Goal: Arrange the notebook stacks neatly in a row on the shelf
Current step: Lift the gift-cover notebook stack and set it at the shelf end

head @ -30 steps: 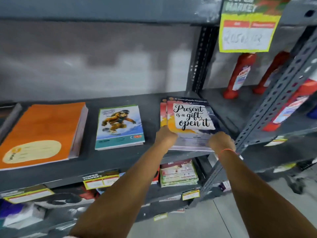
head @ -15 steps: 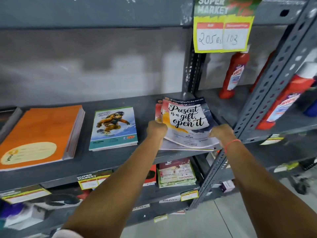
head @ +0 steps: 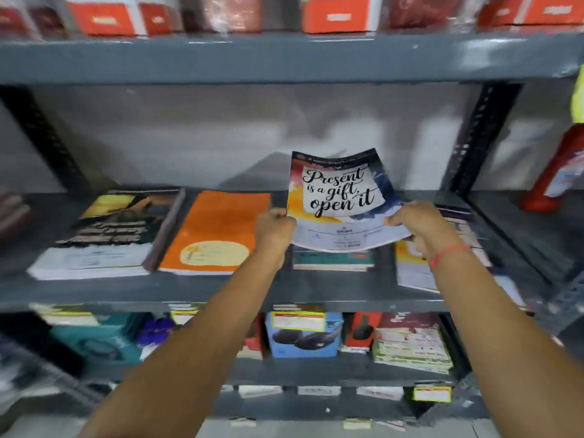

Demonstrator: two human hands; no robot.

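Observation:
A notebook with "Present is a gift, open it" on its cover is held up, tilted, above the grey shelf. My left hand grips its lower left edge and my right hand grips its lower right edge. Under it lies a teal-edged notebook stack. More notebooks of the same design lie on the shelf beneath my right wrist. An orange notebook stack and a dark-covered stack lie to the left.
Dark perforated uprights frame the bay. A red bottle stands in the bay to the right. Orange and maroon packs fill the shelf above. Boxes and booklets sit on the lower shelf, with price labels on its edge.
The notebook has been lifted off the stack at the right and moved left and up, over the teal notebooks. The view has shifted left and upward, blurred by motion.

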